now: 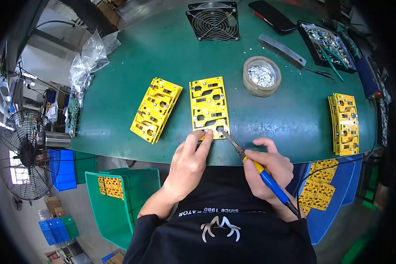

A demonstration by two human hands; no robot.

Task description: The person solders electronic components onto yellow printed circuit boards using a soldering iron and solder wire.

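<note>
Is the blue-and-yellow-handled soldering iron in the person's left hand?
No, the right hand holds the blue-and-yellow-handled soldering iron, while the left hand steadies the yellow circuit panel on the green table.

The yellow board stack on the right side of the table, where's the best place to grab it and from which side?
Probably by its two long edges, coming from above. The yellow board stack lies flat, long and narrow, with bare green table along its left edge. Its right edge sits close to the table's rim, so room for fingers there looks tighter. Both hands are busy elsewhere.
</note>
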